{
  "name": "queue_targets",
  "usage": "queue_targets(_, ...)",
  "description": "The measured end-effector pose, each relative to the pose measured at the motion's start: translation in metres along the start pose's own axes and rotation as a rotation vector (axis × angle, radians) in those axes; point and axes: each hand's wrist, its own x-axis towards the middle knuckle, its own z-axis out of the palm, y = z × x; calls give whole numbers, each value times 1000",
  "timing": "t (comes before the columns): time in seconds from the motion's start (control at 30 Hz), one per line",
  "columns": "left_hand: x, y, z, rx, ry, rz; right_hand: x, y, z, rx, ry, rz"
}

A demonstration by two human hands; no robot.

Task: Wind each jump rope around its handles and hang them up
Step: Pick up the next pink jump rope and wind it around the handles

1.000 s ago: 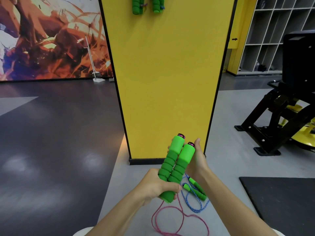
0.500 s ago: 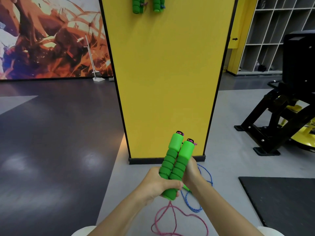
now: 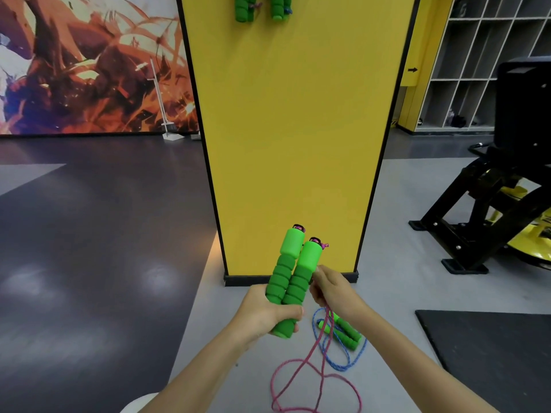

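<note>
The grey floor (image 3: 387, 234) fills most of your view, with a darker glossy area (image 3: 89, 234) to your left. Straight ahead rises the yellow pillar (image 3: 292, 138), edged in black. A fiery orange mural (image 3: 89, 64) covers the far left wall. On your right stands a black gym machine (image 3: 492, 219) with yellow parts, a black mat (image 3: 492, 353) lies on the floor in front of it, and grey cubby shelves (image 3: 477, 70) sit behind.

Both of your bare arms reach forward. Your left hand (image 3: 262, 317) wraps its fingers around the lower ends of the two green foam handles (image 3: 293, 278), which stand side by side, touching, tilted slightly right, with their cord ends up. Your right hand (image 3: 331, 289) sits just beside them, its fingers curled and pinching the pink rope (image 3: 310, 353) close to the right handle. From that pinch the rope hangs down to the floor and lies there in loose loops (none of it is wound on the handles yet).

A second rope, the blue rope (image 3: 340, 368), lies on the floor below your right wrist, looped around its own pair of green handles (image 3: 346, 330).

At the top of the pillar hang two handle pairs (image 3: 246, 8), cut off by the frame edge.
</note>
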Motion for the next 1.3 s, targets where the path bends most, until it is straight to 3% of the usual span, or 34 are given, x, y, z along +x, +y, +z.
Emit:
queue_targets(0.23,4,-5,-6,150,55,37,2,-18,-22,-788,-230,-6)
queue_targets(0.37,5,-3,-9,291,80,45,3,-36,-33,-1016,-307,26)
queue_targets(0.5,6,0,-12,367,80,58,4,-48,-41,-1064,-319,44)
queue_targets(0.67,6,4,-12,299,64,37,4,-48,-43,-1173,-334,88)
queue_targets(0.87,5,3,-9,120,11,-15,5,-42,-38,-1045,-314,166)
queue_targets(1.1,12,3,-7,-114,134,-40,1,-32,-39,-882,-251,87)
queue_targets(1.3,19,-7,-15,145,183,11,-6,-38,-39,-1047,-277,1)
